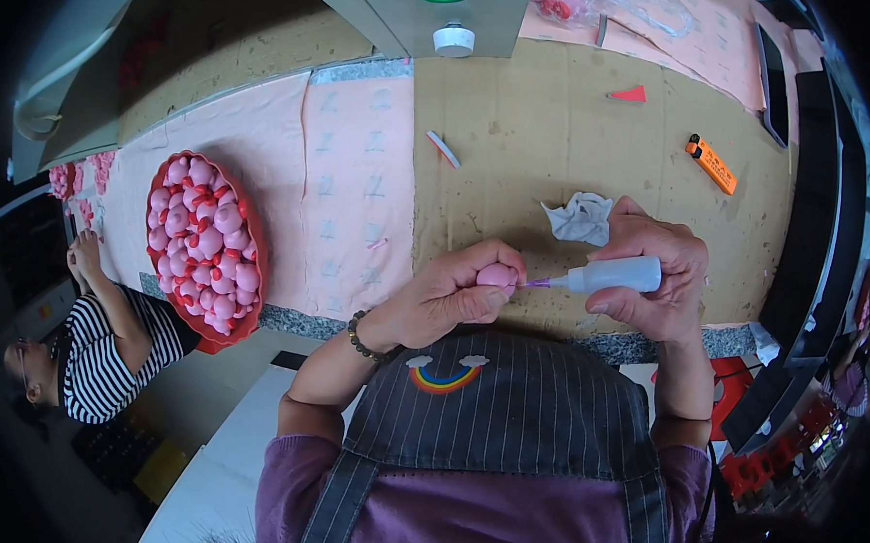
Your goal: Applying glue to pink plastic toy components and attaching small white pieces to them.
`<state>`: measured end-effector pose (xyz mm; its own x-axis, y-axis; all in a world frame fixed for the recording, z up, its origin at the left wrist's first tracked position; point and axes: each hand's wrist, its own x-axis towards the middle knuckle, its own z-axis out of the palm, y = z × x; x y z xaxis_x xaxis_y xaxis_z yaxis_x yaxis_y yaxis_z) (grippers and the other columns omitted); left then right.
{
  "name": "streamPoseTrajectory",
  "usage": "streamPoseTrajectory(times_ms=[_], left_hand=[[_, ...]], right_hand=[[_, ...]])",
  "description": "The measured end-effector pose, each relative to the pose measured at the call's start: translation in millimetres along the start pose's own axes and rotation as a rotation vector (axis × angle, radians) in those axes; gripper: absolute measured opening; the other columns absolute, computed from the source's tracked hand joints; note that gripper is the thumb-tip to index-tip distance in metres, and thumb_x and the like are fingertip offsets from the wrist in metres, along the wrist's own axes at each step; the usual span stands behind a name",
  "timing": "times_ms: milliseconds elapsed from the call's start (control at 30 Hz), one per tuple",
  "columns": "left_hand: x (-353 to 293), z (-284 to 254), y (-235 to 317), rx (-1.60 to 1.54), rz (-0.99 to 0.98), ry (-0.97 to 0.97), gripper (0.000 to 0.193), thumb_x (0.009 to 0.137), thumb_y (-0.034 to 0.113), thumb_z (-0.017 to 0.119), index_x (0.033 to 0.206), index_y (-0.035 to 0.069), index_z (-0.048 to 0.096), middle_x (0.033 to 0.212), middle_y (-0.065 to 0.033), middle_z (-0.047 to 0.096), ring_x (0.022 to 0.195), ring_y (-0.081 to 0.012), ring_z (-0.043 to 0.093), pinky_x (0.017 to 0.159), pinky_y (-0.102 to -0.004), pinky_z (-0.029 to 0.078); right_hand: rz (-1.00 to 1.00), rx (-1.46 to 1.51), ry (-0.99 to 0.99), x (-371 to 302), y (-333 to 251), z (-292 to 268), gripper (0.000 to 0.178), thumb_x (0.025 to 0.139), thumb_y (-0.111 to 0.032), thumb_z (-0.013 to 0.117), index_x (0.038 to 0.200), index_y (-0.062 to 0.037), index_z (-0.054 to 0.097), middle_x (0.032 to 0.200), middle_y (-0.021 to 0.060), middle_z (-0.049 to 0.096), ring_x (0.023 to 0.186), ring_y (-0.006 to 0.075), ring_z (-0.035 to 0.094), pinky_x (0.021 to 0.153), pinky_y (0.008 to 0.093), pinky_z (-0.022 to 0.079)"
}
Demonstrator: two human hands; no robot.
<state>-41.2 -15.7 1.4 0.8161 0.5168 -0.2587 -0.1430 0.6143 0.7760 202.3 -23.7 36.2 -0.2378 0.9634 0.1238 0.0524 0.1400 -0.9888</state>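
Observation:
My left hand (463, 290) pinches a small pink rounded piece (497, 277) between thumb and fingers, over the near part of the bench. From the right, my right hand (660, 267) grips a translucent white squeeze bottle (621, 274) lying sideways in its fingers. The bottle's narrow nozzle points left, and a thin purple tip (539, 283) meets or nearly meets the pink piece; whether they touch I cannot tell. Just beyond my right hand lies a crumpled white cloth or tissue (580, 220).
Left on pink paper stands a red scalloped tray (250, 312) of pink and red pieces. An orange cutter or lighter (713, 165), a red triangular piece (628, 94) and a small strip (443, 149) lie on brown board. A grey machine (422, 19) stands beyond. Another person (111, 345) works at left.

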Motion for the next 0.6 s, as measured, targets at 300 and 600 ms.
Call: streamPoseTrajectory(times_ms=[300,600], left_hand=[[0.6,0.4,1.0,0.003,-0.008,0.012,0.04,0.091,0.036,0.053,0.108,0.001,0.043,0.071,0.0007,0.043,0.057,-0.0063,0.033,0.05,-0.0199,0.025],[0.6,-0.4,0.7,0.032,-0.008,0.008,0.042,0.09,0.037,0.054,0.109,0.001,0.043,0.073,0.0007,0.043,0.058,-0.0066,0.033,0.05,-0.0199,0.026]], right_hand=[[-0.005,0.0,0.005,-0.3,1.2,0.8,0.028,0.055,-0.013,0.083,0.075,-0.0028,0.065,0.062,0.003,0.06,0.053,0.0139,0.048,0.061,0.0292,0.035],[-0.02,0.013,-0.021,0.4,3.3,-0.9,0.029,0.056,-0.013,0.083,0.077,-0.0029,0.065,0.063,0.0031,0.061,0.054,0.0138,0.048,0.062,0.0291,0.035]])
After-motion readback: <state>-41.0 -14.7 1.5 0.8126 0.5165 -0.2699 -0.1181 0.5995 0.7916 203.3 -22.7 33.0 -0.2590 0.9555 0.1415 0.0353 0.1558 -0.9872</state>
